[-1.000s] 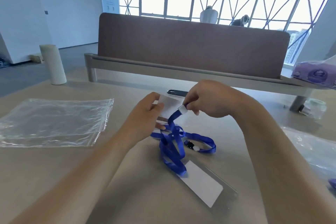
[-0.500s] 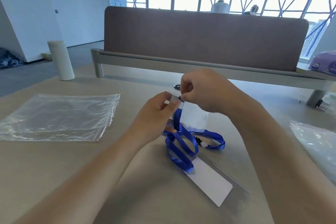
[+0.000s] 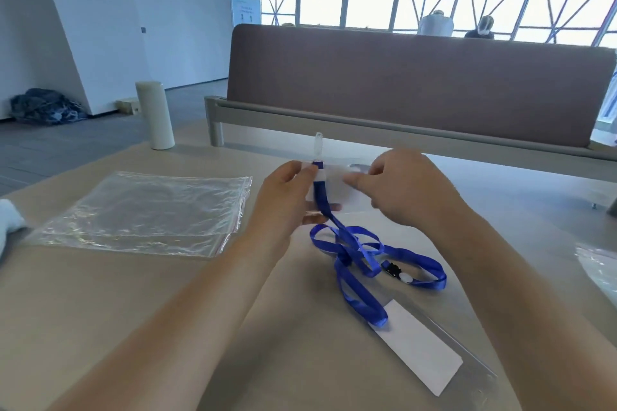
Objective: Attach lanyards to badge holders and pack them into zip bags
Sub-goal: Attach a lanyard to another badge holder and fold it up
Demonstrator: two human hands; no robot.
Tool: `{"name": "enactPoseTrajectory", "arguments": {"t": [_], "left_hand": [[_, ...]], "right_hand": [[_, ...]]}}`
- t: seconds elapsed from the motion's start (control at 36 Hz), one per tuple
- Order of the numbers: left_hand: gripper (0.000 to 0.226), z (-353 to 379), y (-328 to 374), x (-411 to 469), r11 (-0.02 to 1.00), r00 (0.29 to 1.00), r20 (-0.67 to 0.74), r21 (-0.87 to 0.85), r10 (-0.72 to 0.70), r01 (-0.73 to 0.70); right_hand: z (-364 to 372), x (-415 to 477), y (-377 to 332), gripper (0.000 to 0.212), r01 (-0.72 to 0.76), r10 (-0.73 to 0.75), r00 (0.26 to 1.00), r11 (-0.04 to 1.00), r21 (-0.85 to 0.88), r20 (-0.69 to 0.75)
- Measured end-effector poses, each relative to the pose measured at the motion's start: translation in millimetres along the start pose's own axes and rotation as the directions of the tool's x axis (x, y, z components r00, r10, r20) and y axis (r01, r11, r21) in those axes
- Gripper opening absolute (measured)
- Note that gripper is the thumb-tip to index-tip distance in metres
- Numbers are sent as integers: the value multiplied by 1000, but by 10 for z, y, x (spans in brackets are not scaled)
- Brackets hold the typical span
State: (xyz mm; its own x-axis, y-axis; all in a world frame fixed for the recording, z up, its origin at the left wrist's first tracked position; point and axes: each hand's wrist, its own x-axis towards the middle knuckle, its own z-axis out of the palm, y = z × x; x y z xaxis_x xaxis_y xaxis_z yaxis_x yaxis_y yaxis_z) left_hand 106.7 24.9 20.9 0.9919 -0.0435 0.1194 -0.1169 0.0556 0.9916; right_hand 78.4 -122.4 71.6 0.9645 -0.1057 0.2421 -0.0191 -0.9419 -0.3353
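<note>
Pinching fingers: left thumb (image 3: 309, 173) lies on the lanyard's (image 3: 355, 252) top end and presses it to the front of the holder (image 3: 349, 198); the other left fingertips (image 3: 314, 219) show from behind the holder's lower edge.
Left hand (image 3: 283, 200): curled round the holder's left side, raised off the table (image 3: 110, 304).
Right fingers: thumb tip (image 3: 352, 181) on the holder's front, index curled above it at the top edge, so they pinch the right part; the remaining fingers are folded in.
Right hand (image 3: 404, 192): level with the left, just beside it, knuckles up.
Holder: clear sleeve with a white card, upright between both hands, above the table's far half.
Tab (image 3: 319, 143): clear strip standing up from the holder's top, right above the thumb.
Lanyard: blue strap drops from the thumb down the holder's front and falls in loose loops on the table, near the wrists.
Clip (image 3: 397, 272): black and white, lying among the loops on the right; which strap it ends, cannot tell.
Second holder (image 3: 420, 352): flat on the table, nearer the body, one blue loop resting on its upper end.
Zip bags (image 3: 143, 210): flat stack left of the left hand, apart from it.
Far side: white cylinder (image 3: 155, 115) at the table's back left; brown divider (image 3: 400, 83) behind the hands.
</note>
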Motion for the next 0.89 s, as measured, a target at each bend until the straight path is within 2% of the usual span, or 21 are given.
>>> {"name": "enactPoseTrajectory", "arguments": {"t": [0.11,0.19,0.25,0.31,0.44,0.53,0.61,0.72,0.81,0.89], "left_hand": [[13,-93,35,43,996,998,-66,-94,7,-13],[13,-116,77,45,980,997,-75,-201,-12,-3],[14,-127,102,40,959,998,-65,-285,-23,4],[14,-148,112,39,937,999,-48,-350,-24,6],[15,-199,120,49,881,998,58,-469,-35,58],[13,-210,103,52,870,994,92,-485,-54,92],[22,-225,77,72,843,990,116,-523,-76,126],[23,-230,74,82,843,977,194,-508,-86,175],[19,-200,46,100,892,964,263,-424,-48,160],[16,-152,28,87,951,947,320,-292,1,98]], "right_hand": [[132,-118,-137,57,-46,68,974,993,-106,217],[268,-153,-172,56,-40,76,965,988,-149,250],[312,-147,-182,51,-11,30,969,997,-79,245],[320,-122,-181,49,30,-44,966,998,61,253],[308,-81,-81,14,115,-236,926,920,376,295],[260,-70,54,13,50,-282,901,822,568,329],[200,-6,257,13,-114,-320,867,619,777,382],[124,65,493,15,-286,-402,799,399,871,447],[108,79,607,19,-325,-377,821,309,894,429],[108,101,657,37,-322,-305,869,251,913,390]]}}
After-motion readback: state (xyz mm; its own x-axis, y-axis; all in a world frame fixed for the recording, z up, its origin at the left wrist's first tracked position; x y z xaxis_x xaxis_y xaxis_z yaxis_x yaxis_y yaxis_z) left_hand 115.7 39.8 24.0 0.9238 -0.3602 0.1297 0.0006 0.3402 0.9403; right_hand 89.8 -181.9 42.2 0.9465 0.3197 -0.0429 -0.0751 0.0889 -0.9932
